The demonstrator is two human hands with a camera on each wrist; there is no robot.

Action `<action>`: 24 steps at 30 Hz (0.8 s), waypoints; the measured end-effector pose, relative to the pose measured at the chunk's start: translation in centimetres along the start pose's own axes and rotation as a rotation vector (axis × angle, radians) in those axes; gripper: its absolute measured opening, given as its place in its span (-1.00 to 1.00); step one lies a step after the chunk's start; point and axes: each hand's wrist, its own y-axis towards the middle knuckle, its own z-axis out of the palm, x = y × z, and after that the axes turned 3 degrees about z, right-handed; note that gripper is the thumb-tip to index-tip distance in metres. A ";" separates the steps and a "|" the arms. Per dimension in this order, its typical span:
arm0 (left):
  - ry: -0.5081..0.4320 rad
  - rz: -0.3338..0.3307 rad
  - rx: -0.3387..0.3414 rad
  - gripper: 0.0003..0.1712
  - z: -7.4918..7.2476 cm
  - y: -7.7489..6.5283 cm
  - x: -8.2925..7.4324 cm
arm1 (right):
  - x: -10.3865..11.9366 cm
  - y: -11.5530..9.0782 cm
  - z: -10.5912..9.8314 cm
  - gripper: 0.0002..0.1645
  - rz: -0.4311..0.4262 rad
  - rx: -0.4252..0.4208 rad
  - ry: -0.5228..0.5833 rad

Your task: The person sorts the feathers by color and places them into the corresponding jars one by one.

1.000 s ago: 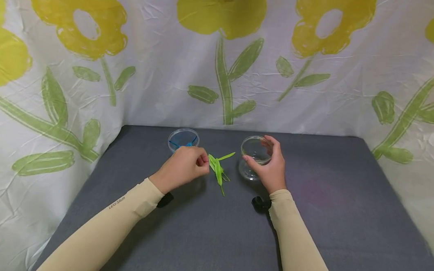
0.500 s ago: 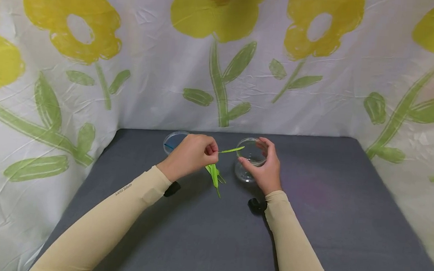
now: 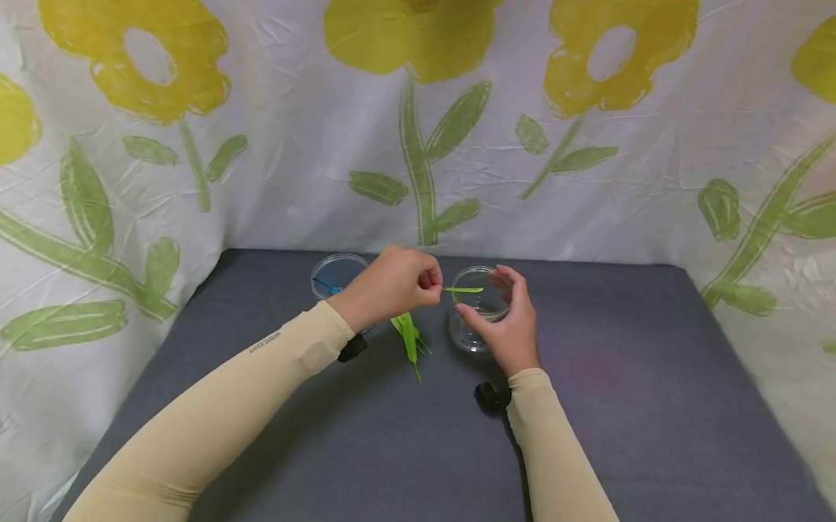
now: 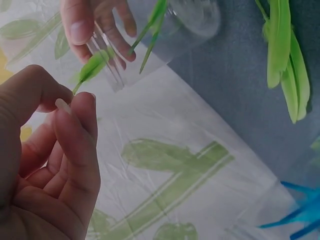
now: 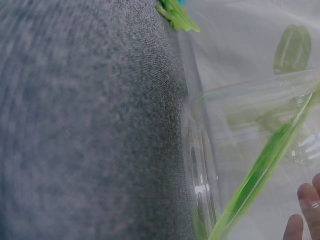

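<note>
My left hand (image 3: pixel 398 285) pinches a green feather (image 3: pixel 469 290) by its quill between thumb and index finger; its tip reaches over the mouth of a clear jar (image 3: pixel 467 339). My right hand (image 3: pixel 511 323) grips that jar, which stands upright on the table, with thumb and fingers round its upper wall. In the right wrist view, a long green feather (image 5: pixel 260 172) shows through the clear wall. Several loose green feathers (image 3: pixel 408 341) lie on the table between the hands, partly below my left forearm in the head view.
A second clear jar (image 3: pixel 318 266) at the back left holds blue feathers (image 3: pixel 327 285); my left hand partly covers it. The dark grey table (image 3: pixel 393 465) ends at a white curtain (image 3: pixel 279 198) with printed yellow flowers behind and at the sides.
My left hand has lifted one green feather from the pile and carried it right, over the jar's mouth. The right hand still holds the jar in place.
</note>
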 end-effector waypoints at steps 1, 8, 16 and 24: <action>-0.005 -0.004 0.005 -0.86 0.2 0.1 0.0 | 0.0 -0.1 0.0 0.08 0.001 0.003 0.002; -0.015 -0.020 0.049 -0.88 1.2 0.9 -0.2 | 0.0 -0.3 0.1 0.08 0.015 0.009 0.004; -0.016 -0.018 0.039 -0.84 1.6 1.6 -1.1 | 0.1 -0.2 0.1 0.05 0.012 0.008 0.007; -0.030 -0.058 -0.002 -0.82 1.2 0.9 -0.8 | -0.1 0.1 -0.1 0.06 -0.005 0.011 0.017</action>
